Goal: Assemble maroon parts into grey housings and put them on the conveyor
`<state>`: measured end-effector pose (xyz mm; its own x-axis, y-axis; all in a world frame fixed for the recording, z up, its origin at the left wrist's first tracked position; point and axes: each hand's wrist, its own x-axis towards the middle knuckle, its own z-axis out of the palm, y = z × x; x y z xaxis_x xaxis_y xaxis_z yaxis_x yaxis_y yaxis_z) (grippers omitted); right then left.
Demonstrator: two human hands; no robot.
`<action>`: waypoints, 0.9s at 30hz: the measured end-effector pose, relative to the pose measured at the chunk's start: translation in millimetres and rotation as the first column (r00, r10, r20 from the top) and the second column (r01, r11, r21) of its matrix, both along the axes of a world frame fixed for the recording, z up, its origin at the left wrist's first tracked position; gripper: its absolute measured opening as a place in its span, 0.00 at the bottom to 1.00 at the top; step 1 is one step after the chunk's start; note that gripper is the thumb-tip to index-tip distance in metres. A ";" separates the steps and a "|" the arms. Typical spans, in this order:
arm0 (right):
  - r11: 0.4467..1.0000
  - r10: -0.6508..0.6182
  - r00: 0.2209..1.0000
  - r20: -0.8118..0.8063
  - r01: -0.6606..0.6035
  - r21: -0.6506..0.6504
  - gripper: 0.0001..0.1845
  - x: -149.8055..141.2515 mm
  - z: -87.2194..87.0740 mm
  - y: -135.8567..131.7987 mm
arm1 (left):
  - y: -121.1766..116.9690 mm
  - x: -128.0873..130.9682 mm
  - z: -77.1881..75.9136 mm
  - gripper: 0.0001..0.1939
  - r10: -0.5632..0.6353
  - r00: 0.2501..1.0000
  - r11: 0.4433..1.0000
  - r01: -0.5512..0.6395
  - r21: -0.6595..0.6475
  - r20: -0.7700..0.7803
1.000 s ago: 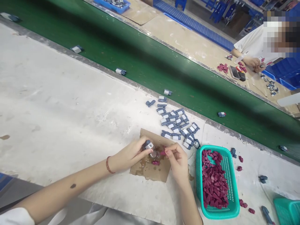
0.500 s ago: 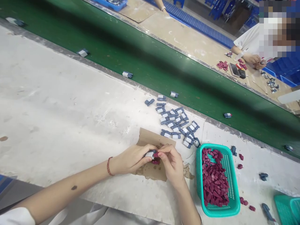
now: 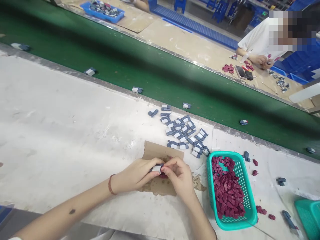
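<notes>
My left hand (image 3: 136, 175) is closed around a small blue-grey and white plastic part (image 3: 156, 169), held over a stained piece of brown cardboard (image 3: 161, 188). My right hand (image 3: 178, 175) pinches a small maroon plastic piece (image 3: 162, 168) at the right end of that part; the fingertips mostly cover it. More maroon shows on the cardboard just under my fingers. Beyond the cardboard lies a loose group of similar blue-grey and white parts (image 3: 183, 128). To the right of my right hand stands a green plastic basket (image 3: 248, 186) holding many maroon pieces (image 3: 227, 190).
A green conveyor belt (image 3: 150, 71) carries several spaced parts. Loose maroon pieces (image 3: 261, 210) and dark parts (image 3: 288, 220) lie right of the basket, near another green basket (image 3: 308, 213). Across the belt, a person (image 3: 262, 43) handles small pieces beside a blue tray (image 3: 102, 13) further left.
The view has shifted slightly. My right fingers have closed in on the part in my left hand, and the maroon piece now sits against its end, mostly covered.
</notes>
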<state>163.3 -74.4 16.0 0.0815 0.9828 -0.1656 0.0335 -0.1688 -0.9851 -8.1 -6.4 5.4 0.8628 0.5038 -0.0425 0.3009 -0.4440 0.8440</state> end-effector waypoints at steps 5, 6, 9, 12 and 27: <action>0.997 -0.064 0.998 0.022 0.063 0.050 0.09 2.6 0.9 -3.2 | 5.8 8.9 14.1 0.17 -0.058 0.996 0.998 0.057 -0.016 -0.062; 0.994 -0.076 0.997 0.023 0.075 0.076 0.07 3.7 0.6 -4.6 | 10.5 13.3 17.8 0.17 -0.073 0.994 0.997 0.073 -0.009 -0.079; 0.962 -0.211 0.977 0.018 0.204 0.183 0.12 8.1 -1.4 -11.2 | 39.3 35.7 27.8 0.18 -0.063 0.993 0.995 0.070 0.064 -0.099; 0.875 -0.425 0.903 0.064 0.393 0.282 0.18 11.8 -3.2 -19.8 | 90.5 71.6 30.3 0.21 0.100 0.992 0.962 -0.075 0.261 -0.083; 0.898 -0.138 0.787 0.601 -0.156 0.411 0.18 8.8 0.5 -32.7 | 169.1 235.5 -5.7 0.17 0.076 0.981 0.774 0.055 0.631 -0.179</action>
<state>172.1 -107.1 16.5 0.0099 0.9407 0.3391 0.6405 0.2544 -0.7245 227.4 162.7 -0.3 0.8661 0.4824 0.1314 0.4281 -0.8513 0.3033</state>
